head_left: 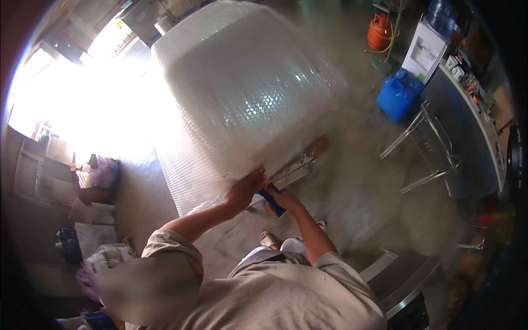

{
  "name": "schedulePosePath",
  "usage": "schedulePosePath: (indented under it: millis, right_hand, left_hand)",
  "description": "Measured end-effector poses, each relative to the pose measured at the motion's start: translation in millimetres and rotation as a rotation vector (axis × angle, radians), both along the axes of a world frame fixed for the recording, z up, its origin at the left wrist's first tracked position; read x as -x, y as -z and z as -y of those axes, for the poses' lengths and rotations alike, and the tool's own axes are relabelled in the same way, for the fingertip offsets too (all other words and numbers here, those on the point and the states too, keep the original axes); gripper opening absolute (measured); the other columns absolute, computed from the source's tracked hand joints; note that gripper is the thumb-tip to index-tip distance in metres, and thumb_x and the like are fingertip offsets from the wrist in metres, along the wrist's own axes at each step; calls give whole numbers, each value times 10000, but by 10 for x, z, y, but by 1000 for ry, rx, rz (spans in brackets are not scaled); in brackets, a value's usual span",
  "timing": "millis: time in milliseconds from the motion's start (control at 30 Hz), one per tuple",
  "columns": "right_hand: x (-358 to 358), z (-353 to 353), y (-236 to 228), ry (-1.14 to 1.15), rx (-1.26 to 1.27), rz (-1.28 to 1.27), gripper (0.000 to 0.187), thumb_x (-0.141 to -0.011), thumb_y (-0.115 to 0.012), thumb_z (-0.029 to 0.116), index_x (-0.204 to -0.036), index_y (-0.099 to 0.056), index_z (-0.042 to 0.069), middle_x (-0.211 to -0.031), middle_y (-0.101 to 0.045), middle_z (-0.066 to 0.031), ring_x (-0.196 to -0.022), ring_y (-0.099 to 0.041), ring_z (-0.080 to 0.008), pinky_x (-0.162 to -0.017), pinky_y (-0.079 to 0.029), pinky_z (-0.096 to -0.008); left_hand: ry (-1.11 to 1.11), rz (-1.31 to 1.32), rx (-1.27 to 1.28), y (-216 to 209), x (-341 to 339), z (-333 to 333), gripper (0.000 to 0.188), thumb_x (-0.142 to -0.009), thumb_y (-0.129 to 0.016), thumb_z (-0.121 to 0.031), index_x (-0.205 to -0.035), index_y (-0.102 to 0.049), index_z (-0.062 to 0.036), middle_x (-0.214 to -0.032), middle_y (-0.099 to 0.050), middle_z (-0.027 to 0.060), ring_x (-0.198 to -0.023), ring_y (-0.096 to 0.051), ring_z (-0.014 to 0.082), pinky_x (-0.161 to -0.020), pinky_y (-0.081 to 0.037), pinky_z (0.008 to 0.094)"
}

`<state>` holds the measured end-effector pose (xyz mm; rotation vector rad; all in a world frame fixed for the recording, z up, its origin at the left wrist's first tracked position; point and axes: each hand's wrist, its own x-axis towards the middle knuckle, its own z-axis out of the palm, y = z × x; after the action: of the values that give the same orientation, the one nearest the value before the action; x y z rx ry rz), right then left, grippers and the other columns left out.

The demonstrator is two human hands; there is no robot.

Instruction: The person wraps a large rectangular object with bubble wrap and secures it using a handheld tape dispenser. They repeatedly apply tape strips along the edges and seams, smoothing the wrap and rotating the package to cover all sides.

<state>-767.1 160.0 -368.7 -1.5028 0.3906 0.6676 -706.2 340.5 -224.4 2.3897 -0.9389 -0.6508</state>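
A large boxy bundle in clear bubble wrap (242, 93) fills the upper middle, with a loose sheet of the wrap hanging down on its left. My left hand (245, 191) lies against the wrap at the bundle's near lower edge, fingers stretched to the right. Close beside it, my right hand (284, 201) grips a blue-handled tool (273, 197) with orange parts. Its front end meets the wrap by my left fingertips; its exact kind is not clear. Under the bundle's near right edge shows a worn brown and white board (302, 160).
At the upper right stand an orange gas cylinder (379, 32), a white water dispenser (424, 52) and a blue jug (400, 94). A metal-framed stand (426, 143) leans by a dark counter (467, 126). Boxes and bags (102, 171) line the left side.
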Motion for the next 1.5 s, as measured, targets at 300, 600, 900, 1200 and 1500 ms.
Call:
schedulePosePath:
  millis: [300, 600, 900, 1200, 1500]
  right_hand:
    - [231, 303, -256, -596, 365, 127, 1017, -762, -631, 896, -986, -771, -86, -933, -757, -250, -931, -752, -374, -852, -566, -429]
    - [497, 1439, -1833, -294, 206, 403, 557, -949, -744, 522, -978, -759, -34, -795, -726, -74, -720, -652, -130, -677, -531, -328]
    - [491, 950, -1320, -268, 182, 296, 523, -959, -749, 490, -998, -747, -32, -798, -700, -41, -734, -614, -104, -677, -513, -311]
    - [684, -481, -1285, -252, 331, 646, 544, -915, -780, 491, -1156, -719, 8, -967, -765, -179, -903, -756, -284, -784, -569, -391]
    - [342, -1267, -1221, -47, 503, 697, 660, -895, -725, 621, -1187, -700, 29, -943, -758, -214, -907, -751, -419, -740, -587, -458]
  left_hand:
    - [266, 942, -679, 592, 82, -193, 559, -1083, -326, -86, -1637, -271, -46, -1708, -265, 145, -1572, -268, 262, -1303, -197, 354]
    - [-447, 195, 412, -374, 867, 203, 470, -1066, -535, -376, -1264, -682, 23, -1290, -683, 258, -1210, -635, 427, -1040, -491, 467]
    - [-1582, -722, 1443, 839, 1200, -584, 488, -1024, -683, -394, -1378, -567, -80, -1270, -682, 80, -1220, -620, 263, -1035, -466, 493]
    - [-1398, -648, 1761, 1630, 1329, -920, 521, -1000, -729, -380, -1376, -528, -81, -1327, -621, 51, -1290, -562, 238, -1113, -424, 485]
    - [-1401, -739, 1462, 1743, 1154, -1047, 567, -971, -748, -447, -1383, -564, -104, -1366, -615, 42, -1272, -573, 226, -1055, -411, 474]
